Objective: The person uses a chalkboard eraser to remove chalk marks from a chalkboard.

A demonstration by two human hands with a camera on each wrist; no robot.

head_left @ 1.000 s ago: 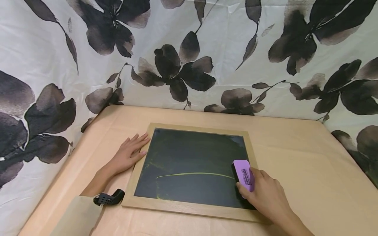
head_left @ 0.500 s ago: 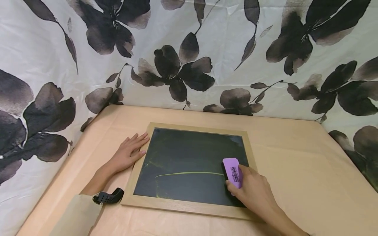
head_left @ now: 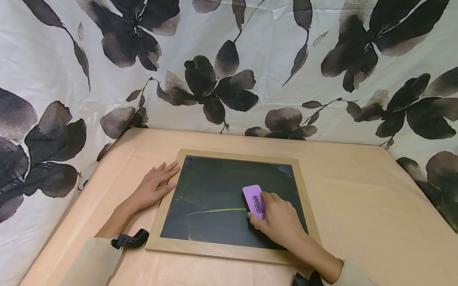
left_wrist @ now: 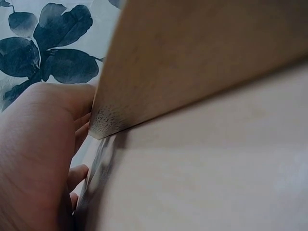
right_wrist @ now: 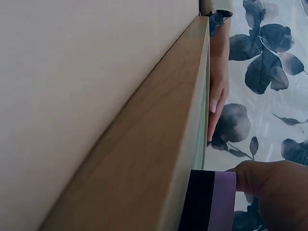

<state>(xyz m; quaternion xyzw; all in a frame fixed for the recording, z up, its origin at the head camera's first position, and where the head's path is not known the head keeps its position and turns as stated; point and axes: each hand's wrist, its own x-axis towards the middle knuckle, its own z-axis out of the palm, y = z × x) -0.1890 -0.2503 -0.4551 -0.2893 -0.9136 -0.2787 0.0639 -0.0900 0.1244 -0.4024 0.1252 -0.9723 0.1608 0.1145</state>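
A wood-framed chalkboard (head_left: 229,182) lies flat on the table, with a thin yellow chalk line (head_left: 214,210) across its lower half. My right hand (head_left: 280,218) grips a purple chalkboard eraser (head_left: 253,200), its dark felt side down on the board at the line's right end. In the right wrist view, the eraser (right_wrist: 222,199) shows a black layer and a purple layer, with the thumb along its edge. On the frame's left side rests my left hand (head_left: 154,186), fingers straight. The left wrist view shows that hand (left_wrist: 43,144) beside the frame's edge (left_wrist: 144,72).
A tan cover (head_left: 358,190) spreads over the table around the board. Behind and at the sides hangs a white cloth (head_left: 279,47) with dark flowers. Black straps (head_left: 130,239) sit at both wrists. Faint yellow chalk dust (head_left: 191,234) marks the board's lower left.
The right hand has slid the eraser leftward along the chalk line, and the line's right part is gone where it passed. The left hand stays in place on the frame.
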